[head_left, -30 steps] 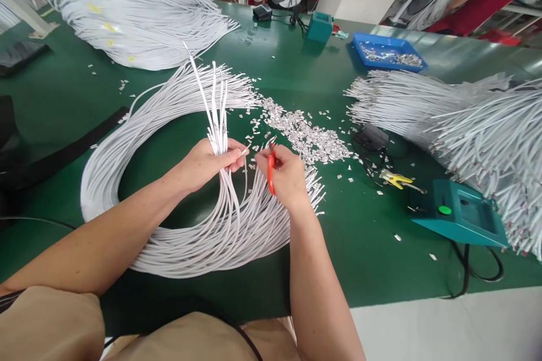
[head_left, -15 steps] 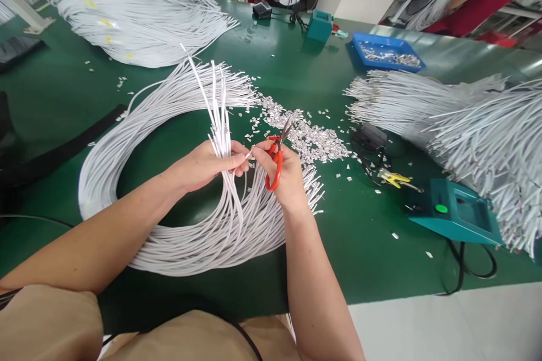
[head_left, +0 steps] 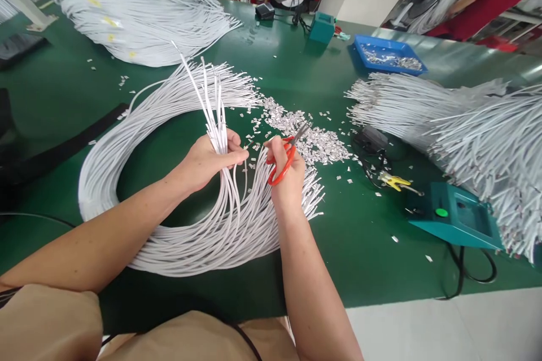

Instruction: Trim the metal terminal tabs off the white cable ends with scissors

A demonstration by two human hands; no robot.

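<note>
My left hand (head_left: 209, 159) is closed around a small bunch of white cables (head_left: 218, 124), whose ends stick up above the fist. Its thumb and fingers come together at the right of the bunch. In my right hand (head_left: 288, 180) hangs a pair of scissors with red handles (head_left: 283, 162), the blades pointing up and to the right, away from the cables. The thumb and forefinger of that hand are near a cable end, but what they pinch is too small to tell. Beneath both hands lies a large coil of white cables (head_left: 203, 251).
Small pale scraps (head_left: 322, 144) are heaped behind my right hand. Cable bundles lie at the back left (head_left: 139, 17) and right (head_left: 423, 101). A blue tray (head_left: 389, 53), yellow-handled pliers (head_left: 396, 181) and a teal device (head_left: 455, 214) are on the green table. People are beyond it.
My right hand has moved slightly right, apart from my left fingers, and the scissors have tilted further right. The bunch in my left hand leans a little more left.
</note>
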